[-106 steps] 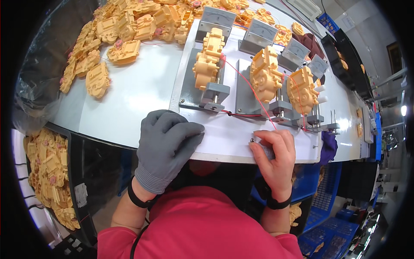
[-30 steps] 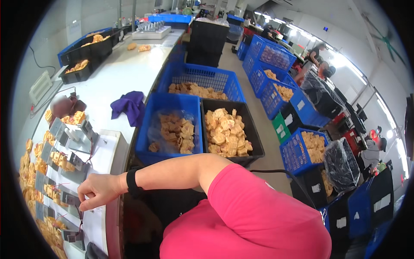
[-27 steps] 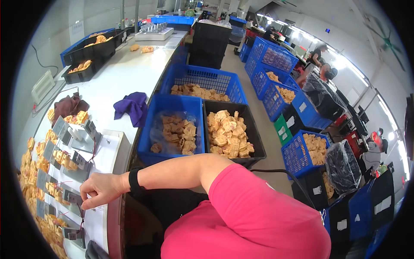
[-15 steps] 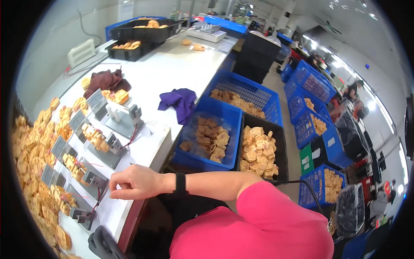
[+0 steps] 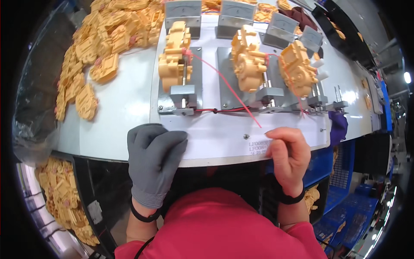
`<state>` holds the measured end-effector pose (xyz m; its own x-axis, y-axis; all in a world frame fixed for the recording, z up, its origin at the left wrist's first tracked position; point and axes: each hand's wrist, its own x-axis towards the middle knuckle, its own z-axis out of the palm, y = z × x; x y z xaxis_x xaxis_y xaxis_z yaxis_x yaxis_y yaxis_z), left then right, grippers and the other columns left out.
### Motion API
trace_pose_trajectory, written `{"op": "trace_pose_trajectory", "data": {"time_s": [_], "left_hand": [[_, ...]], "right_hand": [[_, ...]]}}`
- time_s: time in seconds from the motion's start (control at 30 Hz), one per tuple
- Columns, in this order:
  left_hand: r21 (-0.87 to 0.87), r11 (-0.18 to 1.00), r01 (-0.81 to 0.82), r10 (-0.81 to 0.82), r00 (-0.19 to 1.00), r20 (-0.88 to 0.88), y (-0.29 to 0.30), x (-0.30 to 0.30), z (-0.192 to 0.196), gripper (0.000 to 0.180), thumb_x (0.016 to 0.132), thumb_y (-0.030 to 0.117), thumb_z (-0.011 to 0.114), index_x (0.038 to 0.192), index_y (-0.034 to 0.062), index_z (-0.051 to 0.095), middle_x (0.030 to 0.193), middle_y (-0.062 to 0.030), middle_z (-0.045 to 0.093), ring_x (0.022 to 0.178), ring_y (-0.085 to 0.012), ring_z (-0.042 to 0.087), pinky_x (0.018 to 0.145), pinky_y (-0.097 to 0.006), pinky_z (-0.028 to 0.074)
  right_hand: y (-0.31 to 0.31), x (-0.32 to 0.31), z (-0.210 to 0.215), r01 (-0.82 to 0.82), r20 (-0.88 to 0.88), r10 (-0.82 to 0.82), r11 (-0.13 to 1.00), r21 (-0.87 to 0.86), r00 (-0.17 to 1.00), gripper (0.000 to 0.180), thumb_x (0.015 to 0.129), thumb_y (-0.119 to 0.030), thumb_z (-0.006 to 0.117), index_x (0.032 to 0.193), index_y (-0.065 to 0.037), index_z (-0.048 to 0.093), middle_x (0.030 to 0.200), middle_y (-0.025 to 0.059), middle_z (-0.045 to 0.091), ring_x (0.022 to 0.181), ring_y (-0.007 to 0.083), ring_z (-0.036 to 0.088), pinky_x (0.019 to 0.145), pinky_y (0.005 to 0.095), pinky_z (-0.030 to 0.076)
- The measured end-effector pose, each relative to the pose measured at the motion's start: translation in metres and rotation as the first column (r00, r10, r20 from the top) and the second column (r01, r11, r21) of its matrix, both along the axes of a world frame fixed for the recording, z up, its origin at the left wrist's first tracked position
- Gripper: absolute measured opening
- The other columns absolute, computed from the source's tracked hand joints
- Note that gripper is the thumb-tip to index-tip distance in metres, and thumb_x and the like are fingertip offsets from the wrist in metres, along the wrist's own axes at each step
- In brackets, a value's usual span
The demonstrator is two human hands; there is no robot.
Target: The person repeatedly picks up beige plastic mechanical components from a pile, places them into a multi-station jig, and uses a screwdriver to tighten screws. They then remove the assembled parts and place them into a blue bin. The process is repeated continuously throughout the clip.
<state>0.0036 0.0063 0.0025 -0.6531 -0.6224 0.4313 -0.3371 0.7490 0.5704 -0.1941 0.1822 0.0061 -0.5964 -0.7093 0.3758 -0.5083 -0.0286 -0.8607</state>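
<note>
Hands of a worker in a red shirt [image 5: 211, 222] come to the front edge of a white board [image 5: 207, 149], the gloved left hand [image 5: 156, 157] at its left corner, the bare right hand [image 5: 288, 153] farther along. The gloved fingers curl with their tips together; whether they pinch anything, one cannot tell. On the right, the index finger and thumb bend toward each other but stand apart, with nothing visible between them. Just beyond lies the free end of a red wire [image 5: 238, 97], which trails forward from the left housing [image 5: 173, 64]. That yellow plastic part stands on a grey metal fixture [image 5: 183, 93]; the middle housing [image 5: 249, 64] and right housing [image 5: 297, 71] are mounted alongside.

Careful handling here likely means taking the wire near its tip, leaving slack so its joint is not tugged, and steadying the housing rather than pushing it sideways on its mount.

Panel meters [image 5: 183, 12] line the back of the board, and a small screw [image 5: 246, 136] sits near its front. More yellow parts [image 5: 92, 41] heap across the pale desk [image 5: 114, 118] at left. A purple cloth [image 5: 338, 126] lies at right. Below, a parts-filled black bin [image 5: 86, 185] and blue crates [image 5: 332, 226] flank the worker, under bright strip lights [image 5: 381, 224].
</note>
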Motion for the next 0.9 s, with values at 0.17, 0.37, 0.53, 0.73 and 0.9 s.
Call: {"op": "trace_pose_trajectory", "data": {"time_s": [0.17,0.37,0.53,0.73,0.9], "left_hand": [[-0.011,0.999,-0.031,0.031,0.999,-0.011,0.002,-0.003,0.000,0.019,0.078,0.008,0.078,0.096,0.0115,0.074,0.090,-0.0065,0.060,0.094,-0.0269,0.056,0.084,-0.038,0.046],[0.029,0.998,-0.047,0.048,0.998,-0.039,0.002,-0.007,-0.004,0.018,0.080,0.007,0.078,0.098,0.0104,0.075,0.091,-0.0073,0.061,0.095,-0.0269,0.055,0.083,-0.037,0.047],[0.029,0.999,-0.029,0.029,1.000,-0.011,-0.001,-0.005,-0.002,0.017,0.081,0.009,0.077,0.098,0.0110,0.075,0.091,-0.0075,0.061,0.094,-0.0275,0.055,0.085,-0.039,0.046],[0.020,1.000,-0.014,0.015,1.000,-0.023,0.001,-0.001,-0.002,0.018,0.080,0.011,0.078,0.098,0.0126,0.074,0.090,-0.0060,0.061,0.093,-0.0274,0.055,0.085,-0.039,0.046],[0.021,1.000,0.005,-0.005,1.000,-0.018,0.000,-0.003,-0.001,0.017,0.080,0.007,0.077,0.097,0.0094,0.073,0.092,-0.0069,0.059,0.095,-0.0268,0.055,0.085,-0.038,0.046]], "right_hand": [[-0.009,-0.009,0.001,0.044,-0.260,-0.042,0.999,0.002,0.965,0.014,0.091,0.005,0.066,0.103,0.000,0.069,0.089,0.0059,0.061,0.074,0.0144,0.058,0.063,0.0253,0.047],[-0.012,-0.014,0.008,0.012,-0.286,0.030,0.990,0.143,0.958,0.015,0.089,0.004,0.068,0.102,-0.002,0.071,0.092,0.0084,0.063,0.079,0.0195,0.060,0.068,0.0282,0.049],[-0.017,-0.010,0.007,0.005,-0.353,0.056,0.985,0.170,0.934,0.016,0.084,0.000,0.074,0.100,-0.003,0.073,0.088,0.0091,0.063,0.079,0.0248,0.061,0.070,0.0335,0.050],[-0.018,-0.004,0.006,-0.023,-0.402,0.097,0.983,0.184,0.910,0.019,0.080,-0.002,0.078,0.097,-0.006,0.073,0.085,0.0070,0.062,0.077,0.0255,0.060,0.068,0.0362,0.048],[-0.021,-0.005,0.004,-0.005,-0.450,0.084,0.985,0.172,0.889,0.020,0.078,-0.003,0.079,0.097,-0.008,0.074,0.085,0.0050,0.061,0.078,0.0245,0.060,0.071,0.0363,0.047]]}}
